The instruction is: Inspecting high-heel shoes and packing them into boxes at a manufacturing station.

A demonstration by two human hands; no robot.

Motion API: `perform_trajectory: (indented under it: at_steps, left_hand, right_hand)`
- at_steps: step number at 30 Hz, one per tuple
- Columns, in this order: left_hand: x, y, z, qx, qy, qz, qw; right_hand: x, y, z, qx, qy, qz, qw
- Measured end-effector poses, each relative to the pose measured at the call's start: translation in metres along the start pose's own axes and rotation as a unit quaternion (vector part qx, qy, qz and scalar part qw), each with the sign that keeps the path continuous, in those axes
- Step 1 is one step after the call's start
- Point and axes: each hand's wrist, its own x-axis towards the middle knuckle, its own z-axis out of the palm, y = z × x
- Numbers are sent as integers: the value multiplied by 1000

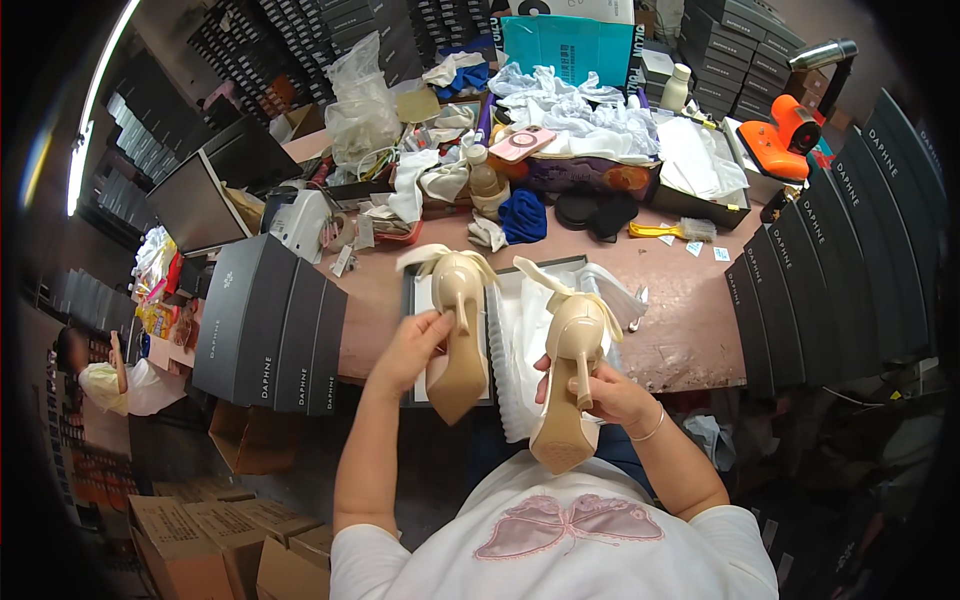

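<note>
Beige high-heeled shoes, one in each hand, are held up over the open shoe box that lies on the worktable in front of the person. The left shoe is gripped by the left hand, fingers closed around its side near the heel, sole turned up toward the camera and toe pointing back at the body. The right shoe sits in the right hand, which is curled under and around the sole just beside the thin heel, platform toe down near the lap. Both shoes have pale paper stuffing poking out of the openings on the far side, and white tissue paper hangs out of the box between them.

Judging by this, the pair is out of the box and under inspection or wrapping; neither shoe is laid in the box, and the tissue is unfolded.

Left of the box stands a row of dark grey shoe boxes on edge; a similar row lines the table to the right. Beyond the box lie a yellow-handled brush, a blue cloth, crumpled white paper and an orange handheld tool. Cardboard cartons sit on the floor, lower left of the box.
</note>
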Motion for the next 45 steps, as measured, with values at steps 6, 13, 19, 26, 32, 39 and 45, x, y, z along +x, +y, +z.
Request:
perform_trajectory:
  at_steps: [6,13,19,26,32,39,45]
  left_hand:
    - [-22,7,40,57,-112,84,989]
    - [-31,-17,101,-73,-59,160,983]
    - [-18,20,103,-72,5,207,976]
    - [-2,16,113,-63,-78,204,974]
    - [-19,19,127,-230,-61,89,967]
    - [-27,2,128,-207,-66,109,970]
    - [-36,16,120,-265,-138,77,951]
  right_hand:
    - [1,6,-5,66,35,-53,996]
    - [1,6,4,-46,97,-6,994]
    - [-1,16,9,-92,54,17,994]
    - [-4,20,18,-121,37,29,992]
    - [-5,31,33,-143,92,29,985]
    - [-4,37,41,-179,124,105,970]
    - [-5,38,44,-197,109,54,973]
